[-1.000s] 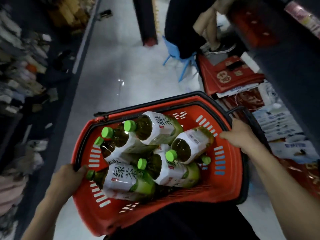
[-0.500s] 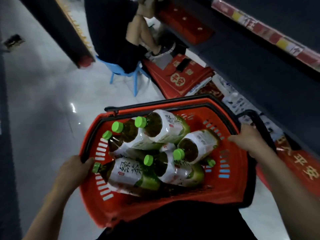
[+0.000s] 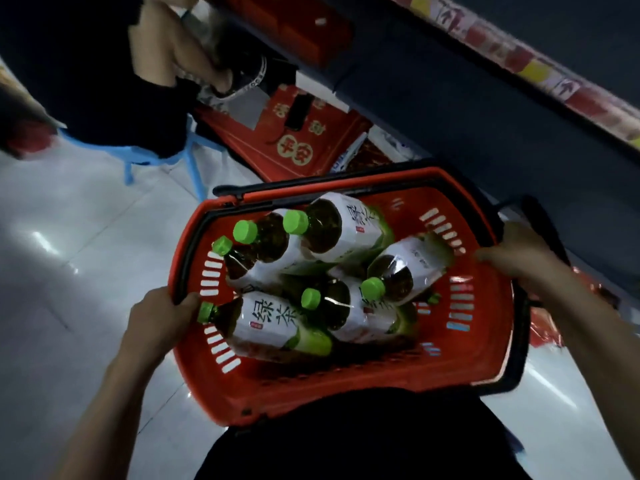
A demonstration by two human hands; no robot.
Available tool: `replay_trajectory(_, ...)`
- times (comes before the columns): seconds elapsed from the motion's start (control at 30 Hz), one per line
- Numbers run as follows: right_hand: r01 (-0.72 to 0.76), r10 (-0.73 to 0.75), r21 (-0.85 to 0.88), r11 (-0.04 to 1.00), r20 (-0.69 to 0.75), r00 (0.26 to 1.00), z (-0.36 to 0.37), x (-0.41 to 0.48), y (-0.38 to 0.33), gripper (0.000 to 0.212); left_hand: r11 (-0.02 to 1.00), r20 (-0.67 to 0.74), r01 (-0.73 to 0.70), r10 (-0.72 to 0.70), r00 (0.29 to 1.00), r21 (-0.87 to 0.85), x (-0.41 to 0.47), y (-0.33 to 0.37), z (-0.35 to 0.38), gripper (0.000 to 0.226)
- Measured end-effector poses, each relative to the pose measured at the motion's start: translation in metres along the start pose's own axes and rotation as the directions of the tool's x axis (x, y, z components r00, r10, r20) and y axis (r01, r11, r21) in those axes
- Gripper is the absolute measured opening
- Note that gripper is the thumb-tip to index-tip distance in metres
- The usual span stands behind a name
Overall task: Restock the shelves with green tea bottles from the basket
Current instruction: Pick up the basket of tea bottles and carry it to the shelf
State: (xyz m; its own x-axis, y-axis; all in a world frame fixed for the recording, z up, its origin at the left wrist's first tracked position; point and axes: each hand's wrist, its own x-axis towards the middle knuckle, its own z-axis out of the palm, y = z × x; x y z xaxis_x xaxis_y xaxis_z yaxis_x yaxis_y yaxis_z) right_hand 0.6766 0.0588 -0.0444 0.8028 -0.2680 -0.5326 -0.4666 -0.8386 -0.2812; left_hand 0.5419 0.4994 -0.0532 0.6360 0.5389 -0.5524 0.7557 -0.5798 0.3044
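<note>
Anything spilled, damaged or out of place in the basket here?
Nothing spilled or broken. The green tea bottles lie jumbled on their sides in the red basket, caps on. Left hand and right hand grip its rims.

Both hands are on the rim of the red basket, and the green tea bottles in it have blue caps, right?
Not quite. The head view shows the green tea bottles with green caps, not blue. The rest holds: the left hand and the right hand each grip the rim of the red basket.
</note>
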Motion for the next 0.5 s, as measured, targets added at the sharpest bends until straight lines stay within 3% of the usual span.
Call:
replay_trajectory(0.07, 0.011, -0.011, 0.004, 1.0, -0.001, 1.0, 0.002, 0.013, -0.023, 0.046, 0.998, -0.013, 0.052, -0.052, 0.999, -0.044, 0.012, -0.001, 0.002, 0.035)
replay_trajectory(0.17, 0.056, -0.057, 0.023, 0.998, 0.013, 0.998, 0.01, 0.042, -0.045, 0.032, 0.986, -0.018, 0.139, -0.141, 0.99, -0.088, 0.031, 0.003, 0.013, 0.039)
replay_trajectory(0.33, 0.104, -0.111, 0.067, 0.992, 0.111, 0.988, 0.042, 0.121, -0.059, 0.031, 0.966, -0.036, 0.24, -0.245, 0.969, -0.096, 0.057, 0.015, 0.038, 0.04)
replay_trajectory(0.5, 0.204, -0.205, 0.028, 0.979, 0.224, 0.953, 0.092, 0.223, -0.072, 0.039, 0.873, -0.07, 0.44, -0.462, 0.884, -0.209, 0.078, 0.012, 0.099, 0.051)
